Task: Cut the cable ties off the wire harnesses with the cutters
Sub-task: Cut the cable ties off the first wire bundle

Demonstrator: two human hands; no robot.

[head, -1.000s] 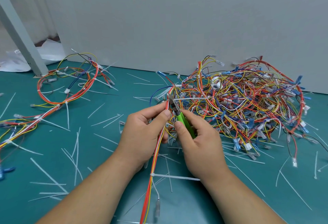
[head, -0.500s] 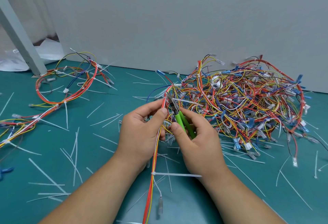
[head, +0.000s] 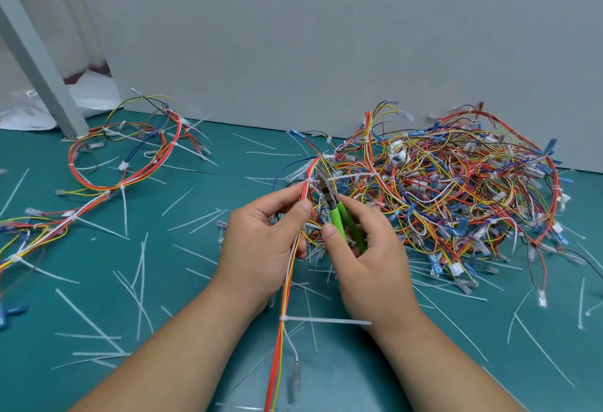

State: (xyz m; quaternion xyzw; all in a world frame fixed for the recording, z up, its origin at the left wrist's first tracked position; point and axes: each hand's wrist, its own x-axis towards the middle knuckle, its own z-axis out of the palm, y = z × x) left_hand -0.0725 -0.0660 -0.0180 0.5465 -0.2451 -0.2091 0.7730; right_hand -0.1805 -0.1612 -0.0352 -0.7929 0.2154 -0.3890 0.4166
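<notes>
The grey wall [head: 326,36] stands close behind the green counter [head: 98,297], so there is not much room at twelve o'clock, but lots of open room at six o'clock and nine o'clock. A big pile of wire harnesses [head: 456,189] sits at two o'clock from the hands, just beside them. Another harness [head: 130,163] lies well apart at ten o'clock. Cut ties [head: 137,281] lie all over the counter. The held harness [head: 278,356] runs long from six o'clock up to twelve o'clock. The left hand [head: 261,248] pinches it near the top. The right hand [head: 368,264] holds the green cutters [head: 336,212], fingers wrapped round the handles. The cutters point to eleven o'clock, and their nose touches a cable tie [head: 346,176] on the held harness, just at twelve o'clock from the left thumb. Its tail sticks out to three o'clock. I think this tie gets snipped next. The right hand is nearer to it. A second tie [head: 326,320] waits lower down, at six o'clock.
</notes>
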